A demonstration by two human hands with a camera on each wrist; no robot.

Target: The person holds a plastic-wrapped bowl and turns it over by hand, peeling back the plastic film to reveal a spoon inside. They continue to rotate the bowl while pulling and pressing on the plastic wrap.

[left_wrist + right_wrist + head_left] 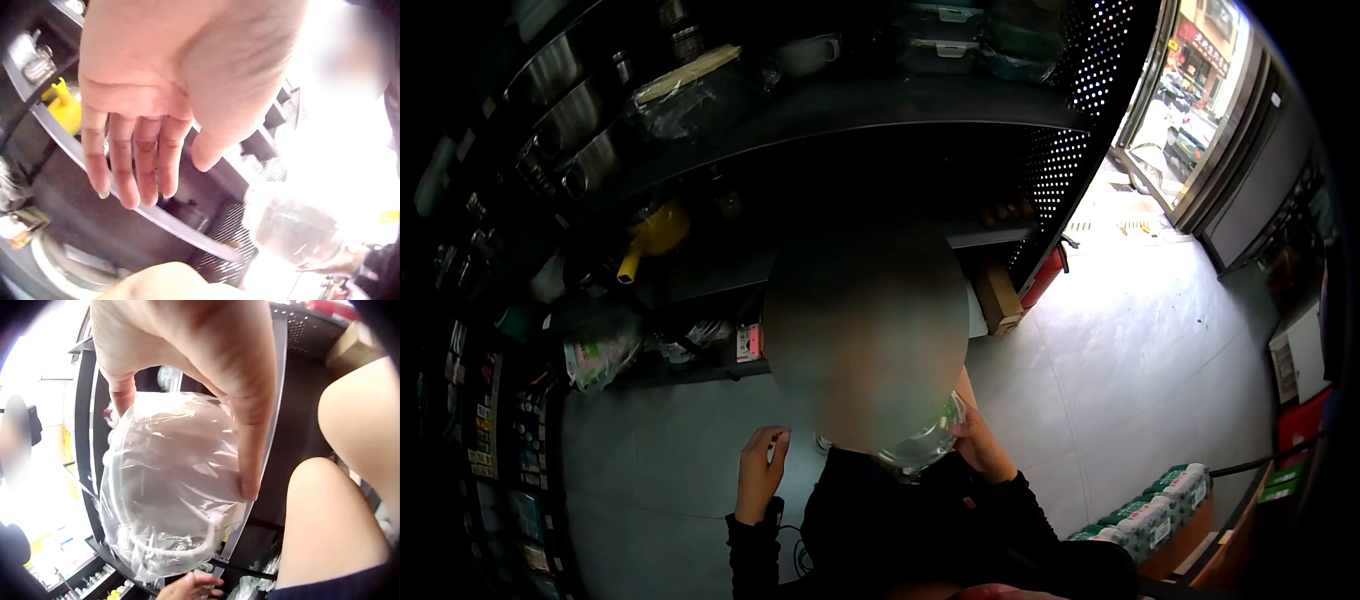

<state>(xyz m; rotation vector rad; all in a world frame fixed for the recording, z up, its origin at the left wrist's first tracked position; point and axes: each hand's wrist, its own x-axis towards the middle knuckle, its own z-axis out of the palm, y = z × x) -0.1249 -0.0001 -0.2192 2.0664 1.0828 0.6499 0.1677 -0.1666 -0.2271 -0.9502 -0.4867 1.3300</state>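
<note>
A round clear container (169, 469) wrapped in crinkled plastic hangs from my right hand (200, 356), whose thumb and fingers grip its rim in the right wrist view. In the head view my right hand (980, 445) holds the shiny wrapped container (925, 448) close to the body; a blurred round patch hides part of it. My left hand (762, 470) is raised apart from it, holding nothing. The left wrist view shows that left hand (150, 112) palm toward the camera, fingers loosely extended, with the container (297, 231) off to the right.
Dark shelves (820, 115) carry metal pots (570, 110), lidded boxes and a yellow item (660, 230). A cardboard box (998, 300) and a red object (1043, 278) stand at the shelf's end. Wrapped packs (1150, 515) are at lower right; a doorway opens at upper right.
</note>
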